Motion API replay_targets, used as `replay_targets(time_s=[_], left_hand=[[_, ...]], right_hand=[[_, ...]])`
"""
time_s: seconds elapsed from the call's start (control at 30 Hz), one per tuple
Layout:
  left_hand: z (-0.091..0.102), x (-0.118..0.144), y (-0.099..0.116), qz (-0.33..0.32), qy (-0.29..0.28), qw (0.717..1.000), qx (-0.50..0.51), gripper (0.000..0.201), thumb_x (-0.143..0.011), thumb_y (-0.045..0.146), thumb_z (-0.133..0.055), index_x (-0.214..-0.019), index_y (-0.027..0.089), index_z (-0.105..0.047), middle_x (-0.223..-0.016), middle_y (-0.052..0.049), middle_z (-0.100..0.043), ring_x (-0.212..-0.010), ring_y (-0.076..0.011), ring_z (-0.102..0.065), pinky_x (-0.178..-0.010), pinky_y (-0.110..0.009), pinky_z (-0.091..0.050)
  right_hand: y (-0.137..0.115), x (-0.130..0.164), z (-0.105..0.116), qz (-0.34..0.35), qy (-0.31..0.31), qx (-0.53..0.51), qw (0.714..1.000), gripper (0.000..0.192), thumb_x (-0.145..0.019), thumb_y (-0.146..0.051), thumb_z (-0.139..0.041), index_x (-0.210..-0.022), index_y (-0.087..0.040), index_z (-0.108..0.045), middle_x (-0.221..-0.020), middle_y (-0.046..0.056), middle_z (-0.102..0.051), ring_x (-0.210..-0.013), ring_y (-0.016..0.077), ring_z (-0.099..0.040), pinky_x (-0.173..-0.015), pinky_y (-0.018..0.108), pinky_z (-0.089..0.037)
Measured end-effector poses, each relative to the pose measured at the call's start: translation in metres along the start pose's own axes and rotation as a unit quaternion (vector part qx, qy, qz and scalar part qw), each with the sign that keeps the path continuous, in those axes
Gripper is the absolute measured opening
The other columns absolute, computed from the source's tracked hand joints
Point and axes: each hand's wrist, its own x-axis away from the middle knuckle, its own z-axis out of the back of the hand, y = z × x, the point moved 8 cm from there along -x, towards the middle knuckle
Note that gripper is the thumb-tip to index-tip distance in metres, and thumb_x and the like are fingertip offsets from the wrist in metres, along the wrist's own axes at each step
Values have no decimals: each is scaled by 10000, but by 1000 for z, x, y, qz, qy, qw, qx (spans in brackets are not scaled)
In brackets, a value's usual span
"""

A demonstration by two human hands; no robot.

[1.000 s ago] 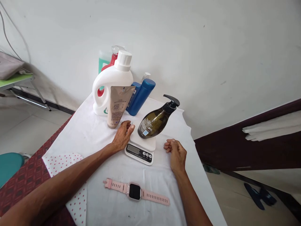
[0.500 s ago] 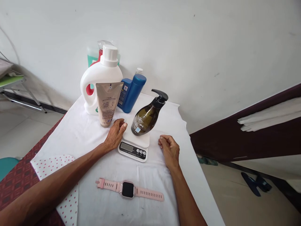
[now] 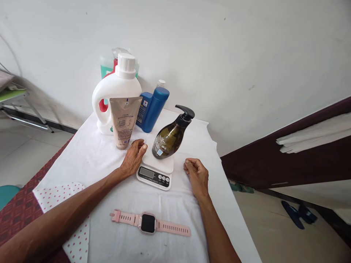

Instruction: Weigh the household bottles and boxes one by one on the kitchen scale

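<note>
A dark olive pump bottle (image 3: 169,138) stands on the white plate of a small kitchen scale (image 3: 155,177), whose display looks blank. Along the scale's left edge rests my left hand (image 3: 134,157), thumb apart from the loosely bent fingers, with nothing in it. Whether it touches the scale I cannot tell. My right hand (image 3: 196,174) lies on the cloth to the right of the scale, its fingers curled in against the thumb and no object showing in them. A pink-strapped smartwatch (image 3: 148,223) lies flat in front of the scale.
Behind my left hand stand a beige squeeze tube (image 3: 124,122), a white jug (image 3: 127,82) and a blue bottle (image 3: 156,109). More bottles are partly hidden behind them. White cloth (image 3: 117,197) covers the table, which meets the wall at the back. Dark slippers (image 3: 298,213) lie on the floor at right.
The view has shifted very slightly. Both hands, the pump bottle and the scale keep their places relative to each other.
</note>
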Motion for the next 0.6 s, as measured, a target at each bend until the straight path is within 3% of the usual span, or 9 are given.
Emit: replay_targets(time_s=[0.1, 0.17, 0.3, 0.43, 0.6], left_hand=[[0, 0, 0, 5, 0, 1000, 6, 591, -1049, 605, -353, -1341, 137, -565, -1381, -204, -672, -1281, -311, -644, -1149, -517, -478], [0, 0, 0, 4, -1, 1000, 8, 598, -1043, 614, -349, -1334, 138, -564, -1373, -208, -676, -1279, -312, -647, -1154, -519, -473], [0, -1, -1, 4, 5, 1000, 7, 597, -1036, 623, -342, -1306, 144, -577, -1372, -211, -674, -1304, -321, -635, -1168, -525, -459], [0, -3, -3, 8, 4, 1000, 18, 619, -1032, 644, -342, -1312, 145, -578, -1367, -221, -675, -1338, -338, -620, -1168, -557, -455], [1, -3, 0, 11, 3, 1000, 27, 616, -1038, 655, -348, -1326, 163, -581, -1367, -209, -677, -1342, -333, -627, -1154, -572, -467]], right_hand=[[-26, 7, 6, 13, 23, -42, 999, 386, -853, -585, -774, -952, -217, -714, -906, 54, -718, -832, 225, -671, -715, 356, -547], [-56, 13, 1, 46, 4, -48, 998, 424, -842, -571, -804, -1081, -234, -710, -1055, 79, -742, -994, 266, -700, -833, 408, -580], [-118, 23, -43, 121, -103, 25, 987, 763, -722, -542, -894, -1364, -263, -590, -1442, 134, -648, -1313, 341, -615, -1003, 504, -560], [-135, 17, -77, 134, -67, 108, 983, 867, -657, -563, -912, -1365, -229, -537, -1325, 150, -704, -1213, 363, -668, -978, 526, -557], [-127, 10, -82, 129, 3, 116, 985, 589, -674, -493, -890, -1122, -271, -579, -1039, 88, -775, -965, 338, -737, -854, 466, -584]])
